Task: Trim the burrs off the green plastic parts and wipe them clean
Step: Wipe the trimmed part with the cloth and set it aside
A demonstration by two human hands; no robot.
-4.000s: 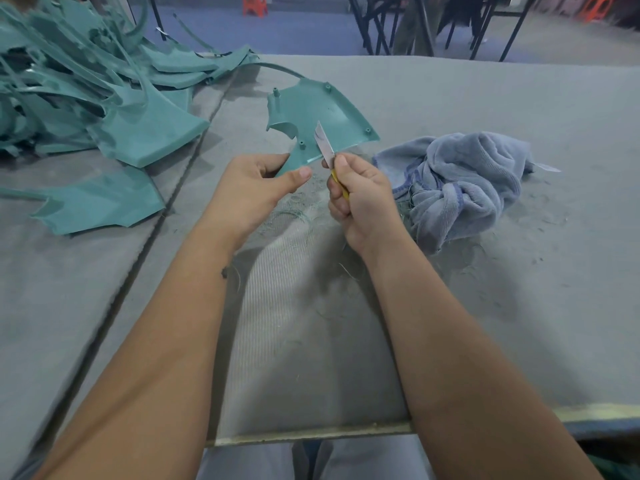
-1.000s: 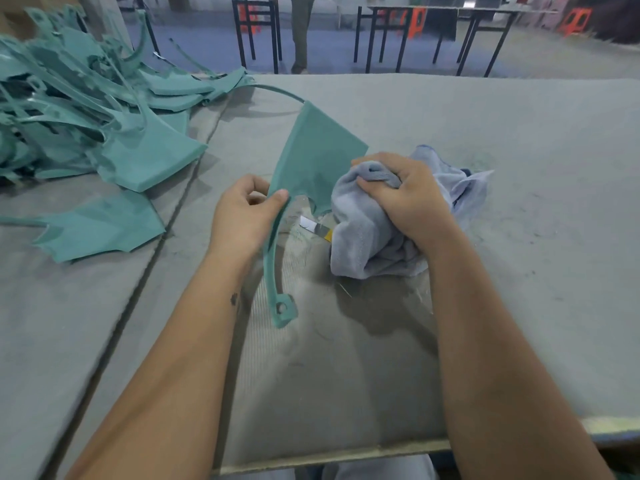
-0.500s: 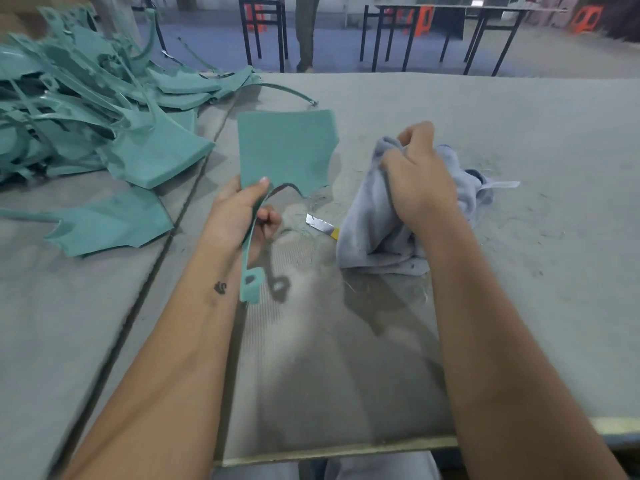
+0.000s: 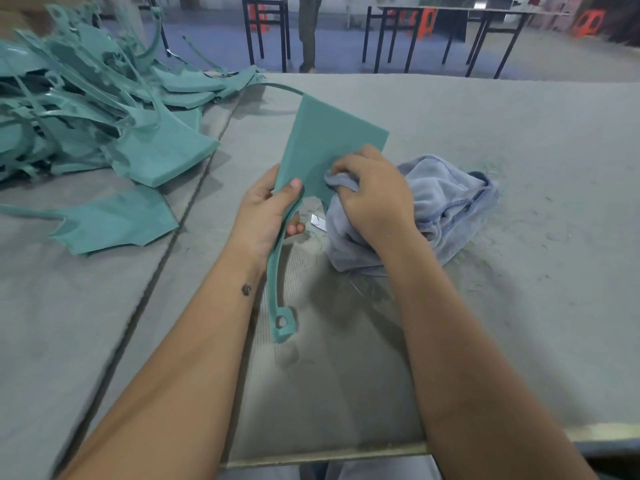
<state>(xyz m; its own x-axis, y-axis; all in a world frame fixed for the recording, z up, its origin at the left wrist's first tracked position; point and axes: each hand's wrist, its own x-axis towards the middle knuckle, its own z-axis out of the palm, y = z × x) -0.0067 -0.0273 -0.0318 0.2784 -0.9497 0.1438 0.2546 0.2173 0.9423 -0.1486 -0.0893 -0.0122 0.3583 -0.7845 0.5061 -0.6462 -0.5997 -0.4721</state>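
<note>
Head view, left hand: The left hand (image 4: 268, 206) holds the green part (image 4: 329, 143) up off the counter (image 4: 519, 133). Its thumb lies on the front and its fingers (image 4: 295, 229) curl round the back, so it grips the part.
Head view, green part: It stands almost upright, wide flat end at the top. A thin arm of it hangs down, with a little ring at the end.
Head view, right hand: The right hand (image 4: 374, 199) has its fingers closed on a bunch of the blue cloth (image 4: 446, 202) and presses it on the flat face of the part.
Head view, knife: A small shiny blade (image 4: 318, 221) lies on the counter, just beside the cloth. Most of it is hidden.
Head view, other parts: A big pile of green parts (image 4: 86, 98) sits at the far left, and one loose green part (image 4: 114, 223) lies flat near it.
Step now: I think the cutting on this part is done and this is the wiping.
Next move: I think the cloth needs to rub over the whole face and edges while the left hand holds the part steady.
What has changed: Half a second ago the cloth hand was away from the part. Now it touches the part. Four seconds ago that hand held the knife on the part.
</note>
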